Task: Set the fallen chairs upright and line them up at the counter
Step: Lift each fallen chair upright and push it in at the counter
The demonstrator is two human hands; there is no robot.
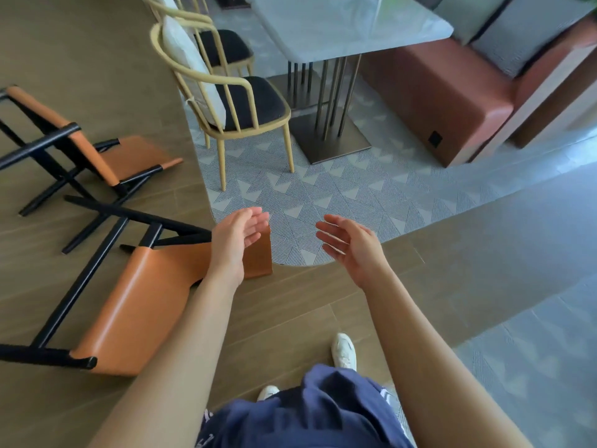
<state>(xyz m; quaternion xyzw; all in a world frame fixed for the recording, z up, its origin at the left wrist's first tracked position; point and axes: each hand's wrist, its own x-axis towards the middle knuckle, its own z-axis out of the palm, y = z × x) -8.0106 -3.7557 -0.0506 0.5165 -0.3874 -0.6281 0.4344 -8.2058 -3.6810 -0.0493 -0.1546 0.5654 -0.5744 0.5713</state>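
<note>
Two orange leather chairs with black frames lie fallen on the wooden floor at the left. The nearer chair (135, 302) lies on its side with its legs pointing left. The farther chair (106, 156) lies tipped behind it. My left hand (232, 244) hovers open above the nearer chair's top edge, fingers straight, not gripping it. Held out to the right over the floor, my right hand (349, 247) is open with its palm turned inward and holds nothing. No counter is in view.
Two upright yellow-framed chairs (239, 105) with black seats stand at a grey marble table (342, 24) on a patterned tile area. An orange bench (452, 92) with grey cushions sits at the right. My feet (344, 350) stand on the wooden floor.
</note>
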